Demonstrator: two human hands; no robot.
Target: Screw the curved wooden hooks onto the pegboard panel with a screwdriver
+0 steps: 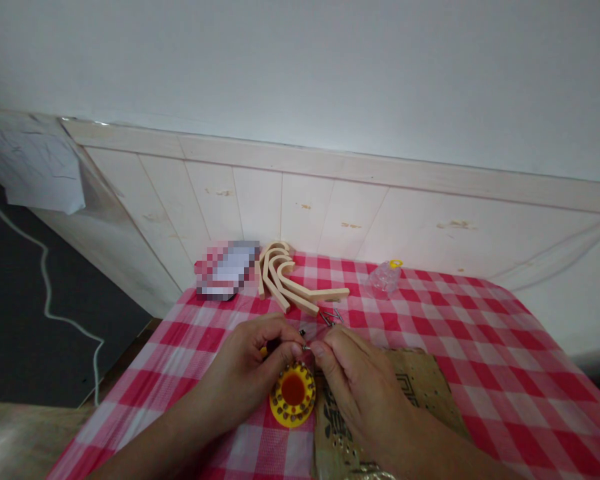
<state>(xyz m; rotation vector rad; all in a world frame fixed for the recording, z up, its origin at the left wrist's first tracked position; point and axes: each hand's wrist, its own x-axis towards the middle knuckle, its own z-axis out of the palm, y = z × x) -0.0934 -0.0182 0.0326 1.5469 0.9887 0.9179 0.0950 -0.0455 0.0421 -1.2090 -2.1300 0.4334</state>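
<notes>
My left hand (265, 353) is closed, its thumb and forefinger pinching near a tiny silvery metal piece (306, 347). My right hand (353, 370) is pinched at the other end of that piece, so the fingertips of both hands nearly meet. The piece is too small to name surely; it looks like a screw. Just below the fingertips lies a round yellow holder (280, 415) with an orange-red middle and small dark studs in rings. Under my right hand is a brown cardboard sheet (430, 380) with black print and punched holes. Several thin metal rods or screws (334, 316) lie beyond the fingers.
Curved wooden hook-shaped pieces (300, 290) lie near the wall, beside a pixelated flat object (227, 270). A clear plastic container with a yellow ring (384, 279) stands farther right. A red-and-white checked cloth (500, 333) covers the table, which meets a white panelled wall (305, 207).
</notes>
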